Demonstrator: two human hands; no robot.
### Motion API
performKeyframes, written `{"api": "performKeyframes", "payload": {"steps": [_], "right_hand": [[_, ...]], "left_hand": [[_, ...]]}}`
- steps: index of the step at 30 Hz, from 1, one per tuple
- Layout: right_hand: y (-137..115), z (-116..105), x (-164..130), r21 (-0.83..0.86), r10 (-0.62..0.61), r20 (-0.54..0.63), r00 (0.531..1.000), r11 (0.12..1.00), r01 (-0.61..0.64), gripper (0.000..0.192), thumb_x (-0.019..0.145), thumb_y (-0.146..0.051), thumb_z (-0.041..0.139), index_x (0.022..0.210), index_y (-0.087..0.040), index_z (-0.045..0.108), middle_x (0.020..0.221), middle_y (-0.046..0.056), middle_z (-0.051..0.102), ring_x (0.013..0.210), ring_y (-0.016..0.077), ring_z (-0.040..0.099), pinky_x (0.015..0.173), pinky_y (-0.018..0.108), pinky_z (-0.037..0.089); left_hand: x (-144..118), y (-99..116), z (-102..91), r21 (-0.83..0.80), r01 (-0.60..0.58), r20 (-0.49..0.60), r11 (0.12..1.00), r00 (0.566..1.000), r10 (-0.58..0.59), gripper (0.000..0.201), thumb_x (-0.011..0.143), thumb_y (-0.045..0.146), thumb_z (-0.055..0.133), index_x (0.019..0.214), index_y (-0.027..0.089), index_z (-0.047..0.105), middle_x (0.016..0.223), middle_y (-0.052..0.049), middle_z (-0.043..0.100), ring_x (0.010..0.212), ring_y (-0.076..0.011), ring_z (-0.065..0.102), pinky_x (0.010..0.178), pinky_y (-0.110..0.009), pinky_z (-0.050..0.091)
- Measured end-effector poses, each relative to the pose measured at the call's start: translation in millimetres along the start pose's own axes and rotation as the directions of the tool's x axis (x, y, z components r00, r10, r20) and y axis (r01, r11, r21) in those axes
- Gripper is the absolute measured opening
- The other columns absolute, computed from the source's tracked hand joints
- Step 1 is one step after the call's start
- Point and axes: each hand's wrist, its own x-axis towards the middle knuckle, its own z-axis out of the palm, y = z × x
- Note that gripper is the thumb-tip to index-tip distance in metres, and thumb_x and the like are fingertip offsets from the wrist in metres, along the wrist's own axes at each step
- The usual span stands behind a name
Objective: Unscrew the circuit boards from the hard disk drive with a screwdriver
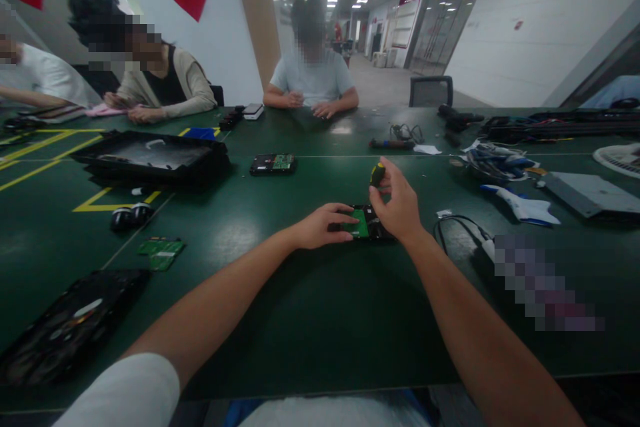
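Note:
A hard drive [361,225] with a green circuit board and a black casing lies flat on the table in front of me. My left hand [327,227] grips its left end, fingers spread over the board and along the edges. In my right hand [399,200], pinched above the drive's right part, is a screwdriver with a yellow and black handle [377,174]. It stands roughly upright; its shaft and tip are hidden or too small to make out.
Beyond lies another drive [273,164]. Left are a black tray-like casing [155,157], green circuit boards [163,252] and a dark opened device [75,320]. Right are a cable [463,219], a blue-white piece [523,205] and a grey metal box [593,192]. A person [311,77] sits opposite.

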Motion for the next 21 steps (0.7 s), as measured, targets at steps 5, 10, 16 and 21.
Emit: {"api": "performKeyframes", "payload": {"steps": [5, 10, 16, 21], "right_hand": [[-1.4, -1.8, 0.4, -0.024, -0.02, 0.001, 1.0, 1.0, 0.02, 0.065, 0.094, -0.03, 0.061, 0.155, -0.03, 0.04, 0.133, 0.012, 0.062, 0.093, 0.026, 0.068, 0.082, 0.048, 0.065], [-0.7, -0.4, 0.4, -0.041, -0.023, -0.017, 1.0, 0.999, 0.023, 0.068, 0.093, -0.024, 0.059, 0.156, -0.027, 0.037, 0.138, 0.014, 0.06, 0.1, 0.0273, 0.069, 0.084, 0.047, 0.064], [-1.1, -0.8, 0.9, -0.012, -0.013, -0.011, 1.0, 1.0, 0.013, 0.065, 0.094, -0.026, 0.06, 0.155, -0.029, 0.038, 0.131, 0.012, 0.062, 0.092, 0.0246, 0.069, 0.083, 0.046, 0.065], [-2.2, -0.6, 0.4, -0.015, -0.019, -0.014, 1.0, 1.0, 0.019, 0.064, 0.094, -0.026, 0.06, 0.154, -0.029, 0.039, 0.131, 0.012, 0.062, 0.092, 0.0246, 0.069, 0.084, 0.046, 0.065]], "left_hand": [[0.6, 2.6, -1.6, -0.002, 0.008, 0.013, 1.0, 1.0, -0.008, 0.049, 0.094, 0.048, 0.069, 0.14, 0.031, 0.064, 0.153, -0.011, 0.051, 0.141, -0.031, 0.048, 0.116, -0.053, 0.041], [0.2, 3.9, -2.4, -0.011, 0.004, 0.01, 1.0, 1.0, -0.004, 0.049, 0.094, 0.048, 0.068, 0.14, 0.031, 0.064, 0.153, -0.011, 0.051, 0.141, -0.0307, 0.048, 0.116, -0.053, 0.041], [1.0, 1.7, -1.1, -0.004, 0.006, 0.01, 1.0, 1.0, -0.006, 0.05, 0.093, 0.05, 0.068, 0.139, 0.031, 0.064, 0.152, -0.011, 0.051, 0.141, -0.0308, 0.048, 0.116, -0.054, 0.041], [1.0, 2.2, -0.9, -0.01, 0.007, 0.004, 1.0, 1.0, -0.007, 0.049, 0.094, 0.049, 0.069, 0.139, 0.032, 0.064, 0.153, -0.011, 0.051, 0.141, -0.0302, 0.049, 0.116, -0.053, 0.042]]}}
